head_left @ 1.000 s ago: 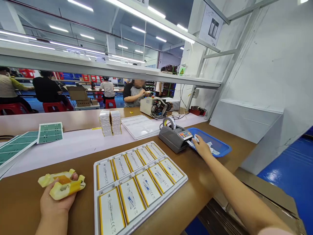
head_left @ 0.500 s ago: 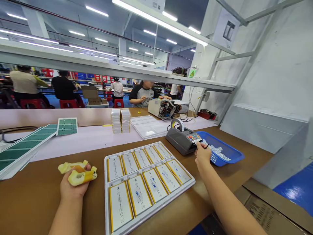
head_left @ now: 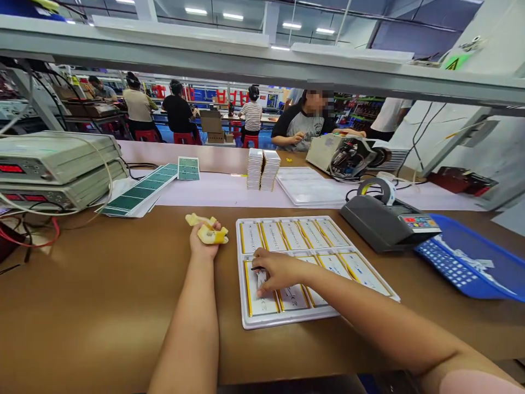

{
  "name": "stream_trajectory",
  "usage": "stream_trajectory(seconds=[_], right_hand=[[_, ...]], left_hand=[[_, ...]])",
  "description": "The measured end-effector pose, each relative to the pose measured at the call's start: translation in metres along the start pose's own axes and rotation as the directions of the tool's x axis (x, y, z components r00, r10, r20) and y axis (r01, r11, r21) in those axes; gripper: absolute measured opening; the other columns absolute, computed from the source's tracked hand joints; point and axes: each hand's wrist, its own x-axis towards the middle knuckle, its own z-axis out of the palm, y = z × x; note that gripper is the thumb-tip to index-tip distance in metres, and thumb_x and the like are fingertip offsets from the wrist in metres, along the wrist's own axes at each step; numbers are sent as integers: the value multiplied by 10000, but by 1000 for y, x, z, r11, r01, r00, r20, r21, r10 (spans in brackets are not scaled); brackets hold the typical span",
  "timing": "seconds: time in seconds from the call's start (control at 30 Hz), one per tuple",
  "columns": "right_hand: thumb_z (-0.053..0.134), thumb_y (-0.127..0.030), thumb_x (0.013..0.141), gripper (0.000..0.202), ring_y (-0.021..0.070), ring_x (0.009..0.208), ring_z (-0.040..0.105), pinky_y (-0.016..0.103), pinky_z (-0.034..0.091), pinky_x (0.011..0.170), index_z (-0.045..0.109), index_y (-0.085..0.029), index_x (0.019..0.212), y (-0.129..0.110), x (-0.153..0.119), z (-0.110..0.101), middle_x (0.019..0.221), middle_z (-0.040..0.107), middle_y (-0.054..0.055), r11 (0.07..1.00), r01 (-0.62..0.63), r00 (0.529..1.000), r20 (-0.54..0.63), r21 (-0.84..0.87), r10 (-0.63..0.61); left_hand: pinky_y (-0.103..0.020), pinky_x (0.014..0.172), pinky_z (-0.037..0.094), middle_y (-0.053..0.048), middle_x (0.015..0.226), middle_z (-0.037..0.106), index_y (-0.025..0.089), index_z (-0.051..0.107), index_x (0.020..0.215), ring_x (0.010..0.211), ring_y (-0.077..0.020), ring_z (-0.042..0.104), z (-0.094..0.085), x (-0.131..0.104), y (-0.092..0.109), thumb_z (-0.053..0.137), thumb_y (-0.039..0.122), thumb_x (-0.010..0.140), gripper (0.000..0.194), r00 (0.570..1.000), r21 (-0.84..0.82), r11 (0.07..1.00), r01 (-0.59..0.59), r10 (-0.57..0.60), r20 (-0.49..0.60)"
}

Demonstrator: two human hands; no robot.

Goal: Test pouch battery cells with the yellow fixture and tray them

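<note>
My left hand (head_left: 206, 241) is closed round a pale yellow moulded piece (head_left: 212, 234) with yellow-orange tape on it, beside the tray's left edge. My right hand (head_left: 276, 271) reaches over the white tray (head_left: 243, 306), its thumb and fingertips at a small white adhesive strip (head_left: 261, 278) on the front-left battery (head_left: 251, 306). A thin dark object (head_left: 257, 268) shows at those fingers; its kind is unclear. Flat batteries with yellow edges fill two rows of the tray, some bearing blue-printed strips; my right hand and forearm hide part of the front row.
A grey tape dispenser (head_left: 377, 221) stands behind the tray's right side, next to a blue basket (head_left: 459, 271) of white scraps. Farther back are battery stacks (head_left: 262, 171), a clear tray (head_left: 311, 189) and a machine (head_left: 328, 153). Instruments (head_left: 57, 169) with cables stand left. A person sits opposite.
My right hand has gone left from the tape dispenser to the front-left battery. The view has swung left, bringing the instruments into sight. My left hand still holds the yellow piece.
</note>
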Motion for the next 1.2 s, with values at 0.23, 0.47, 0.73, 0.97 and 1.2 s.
stream_trajectory(seconds=[0.23,0.47,0.73,0.97,1.2], right_hand=[[709,-584,460,769,203,799,533,251,375,577,468,-220,1093,9,14,0,1095,466,66,978,-197,980,19,-63,199],[438,-312,843,155,170,815,528,264,348,651,519,-216,933,16,13,19,991,550,41,976,-216,941,-271,-16,204],[368,-453,846,314,125,691,485,244,377,615,532,-186,876,34,-3,-1,781,541,4,890,-47,969,-198,453,151],[463,-282,842,198,164,818,510,283,342,720,646,-244,906,28,-5,-5,832,596,33,998,63,973,-221,-6,-63],[374,-384,875,316,156,740,485,274,329,646,643,-219,883,24,1,-4,765,549,42,980,125,968,-196,-157,-155]], left_hand=[[-285,556,487,-49,764,550,182,496,771,605,-148,564,-4,5,-1,479,207,663,112,1000,-15,1000,13,-13,-9],[-302,563,489,-31,762,551,198,482,772,625,-156,579,-2,0,1,475,209,690,83,1000,-4,1000,24,-24,-16],[-301,589,490,-42,789,554,194,486,791,654,-163,587,-3,1,0,509,210,677,117,1000,-10,1000,14,-14,-22],[-314,577,491,-50,810,567,192,492,815,655,-171,586,-6,3,0,514,207,669,148,1000,-10,999,31,-31,-4],[-411,652,493,-90,790,593,139,549,882,675,-199,586,3,-12,-6,484,278,718,225,914,25,985,172,-169,369]])
